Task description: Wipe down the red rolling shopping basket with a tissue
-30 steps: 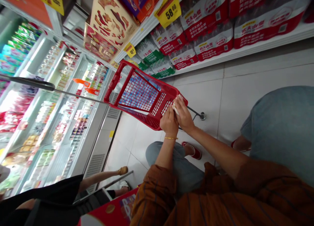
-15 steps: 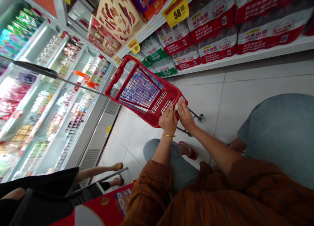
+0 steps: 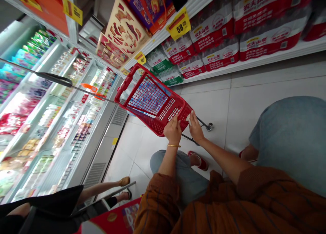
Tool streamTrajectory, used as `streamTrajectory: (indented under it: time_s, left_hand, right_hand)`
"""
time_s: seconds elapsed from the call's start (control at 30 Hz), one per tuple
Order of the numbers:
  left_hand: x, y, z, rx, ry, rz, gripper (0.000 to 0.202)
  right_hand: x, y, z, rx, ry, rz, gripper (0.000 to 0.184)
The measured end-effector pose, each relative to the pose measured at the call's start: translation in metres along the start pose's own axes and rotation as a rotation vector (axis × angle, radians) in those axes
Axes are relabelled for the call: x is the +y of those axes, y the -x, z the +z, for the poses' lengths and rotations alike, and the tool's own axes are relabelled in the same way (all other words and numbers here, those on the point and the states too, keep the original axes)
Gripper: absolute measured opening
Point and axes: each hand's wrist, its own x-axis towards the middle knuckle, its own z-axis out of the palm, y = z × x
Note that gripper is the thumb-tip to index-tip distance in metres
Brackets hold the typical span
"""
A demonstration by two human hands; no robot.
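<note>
Red cart (image 3: 183, 120), long axis diagonal, handle (image 3: 124, 85) toward upper left

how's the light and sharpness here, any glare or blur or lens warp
Head view: the scene is tilted and stretched toward the edges; glare washes out goods in the refrigerated case at left, their labels soft; the 58.00 price tag reads clearly; the lower-left corner is dark; the white scrap at the right hand is too indistinct to identify.
</note>
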Motion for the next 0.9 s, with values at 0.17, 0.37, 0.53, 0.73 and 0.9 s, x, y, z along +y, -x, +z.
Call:
streamTrajectory:
  time_s: [0.17,0.37,0.53,0.73,0.9]
  left_hand:
    - [-0.001,0.001,0.000,0.015,0.013,0.012,0.033]
    - [-0.002,0.003,-0.004,-0.012,-0.011,0.014,0.034]
    - [0.009,0.004,-0.006,-0.009,-0.118,0.001,0.038]
    - [0.025,-0.003,-0.011,-0.086,-0.315,-0.030,0.048]
    - [0.026,-0.009,-0.005,-0.053,-0.236,-0.011,0.041]
  right_hand:
    - [0.010,0.008,0.005,-0.002,-0.020,0.083,0.072]
    - [0.013,0.007,0.005,0.041,-0.051,0.228,0.062]
    - [-0.005,-0.007,-0.001,0.048,-0.060,0.288,0.054]
    - [-0.034,-0.029,-0.013,0.081,-0.083,0.286,0.051]
    - [-0.059,-0.044,-0.027,0.069,-0.086,0.171,0.051]
